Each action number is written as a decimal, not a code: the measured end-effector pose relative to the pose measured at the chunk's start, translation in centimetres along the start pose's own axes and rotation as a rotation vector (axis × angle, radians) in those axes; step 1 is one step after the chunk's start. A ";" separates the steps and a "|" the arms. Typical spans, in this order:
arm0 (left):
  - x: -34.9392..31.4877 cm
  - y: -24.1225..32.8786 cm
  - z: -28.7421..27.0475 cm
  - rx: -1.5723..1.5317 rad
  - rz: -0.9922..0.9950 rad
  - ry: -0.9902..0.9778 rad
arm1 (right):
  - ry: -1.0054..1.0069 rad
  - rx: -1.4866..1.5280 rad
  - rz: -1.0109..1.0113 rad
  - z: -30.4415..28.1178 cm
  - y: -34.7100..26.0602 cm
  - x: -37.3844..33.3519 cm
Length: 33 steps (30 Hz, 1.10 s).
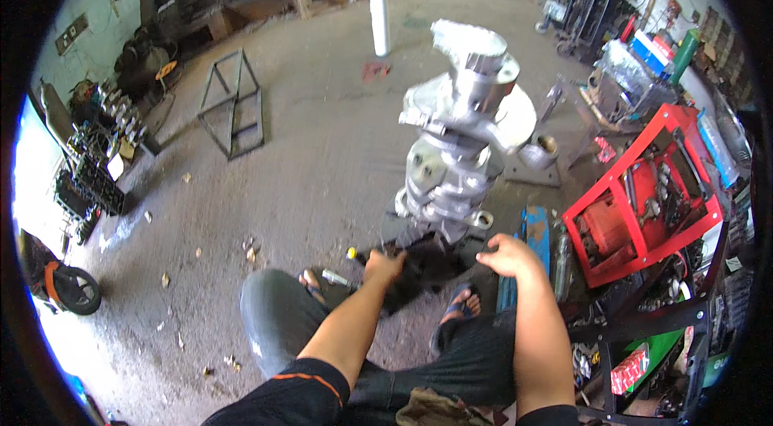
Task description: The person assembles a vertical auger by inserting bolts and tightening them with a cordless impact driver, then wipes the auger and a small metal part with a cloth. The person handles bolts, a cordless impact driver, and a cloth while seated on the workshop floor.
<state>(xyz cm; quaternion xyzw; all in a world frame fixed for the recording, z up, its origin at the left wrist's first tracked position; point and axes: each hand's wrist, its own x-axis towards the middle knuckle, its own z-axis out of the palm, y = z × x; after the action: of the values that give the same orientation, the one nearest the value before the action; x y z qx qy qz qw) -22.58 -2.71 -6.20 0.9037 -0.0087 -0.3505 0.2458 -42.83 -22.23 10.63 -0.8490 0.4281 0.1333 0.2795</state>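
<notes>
Two sandalled feet [460, 305] of mine are planted apart on the grey workshop floor [314, 160], knees [270, 309] bent, probably so that I can work low and stay steady. Just ahead, right of the floor's middle, a tall silvery crankshaft [439, 164] stands on end, its thick offset lobes stacked one above another; upright, it likely lets me get at its foot from several sides.

My left hand [385, 265] is down by that foot, fingers curled at the near left edge of a dark, blurred mass [435, 269]. Blur hides whether the hand is clenched on anything; I cannot tell. A short silvery rod [338, 279] shows just beside it. My right hand [514, 257] is at the opposite side of the mass, thumb and fingers parted, nothing visible in its grasp, seemingly close by to lend support.

Toward the floor's right edge, a red metal frame [656, 250] has loose metal parts between its bars, perhaps there to be within reach. Toward the left edge, a dark metal frame [231, 101] lies apparently out of the way; toward the far edge, a white cylinder [379, 19] stands upright.
</notes>
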 end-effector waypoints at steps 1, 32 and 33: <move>0.0 -0.1 0.1 -0.006 0.030 -0.013 | 0.063 0.003 0.015 -0.1 -0.1 0.3; 2.8 7.9 -14.6 0.366 0.742 0.114 | 0.390 0.408 0.172 -0.2 1.7 5.2; 3.5 8.1 -15.3 0.309 0.696 0.073 | 0.375 0.404 0.152 -0.1 1.9 5.4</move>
<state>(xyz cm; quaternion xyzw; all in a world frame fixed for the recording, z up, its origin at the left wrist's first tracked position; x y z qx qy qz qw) -8.94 -3.83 4.93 0.8849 -0.3592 -0.2083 0.2111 -41.14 -26.73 7.51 -0.7514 0.5526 -0.0937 0.3481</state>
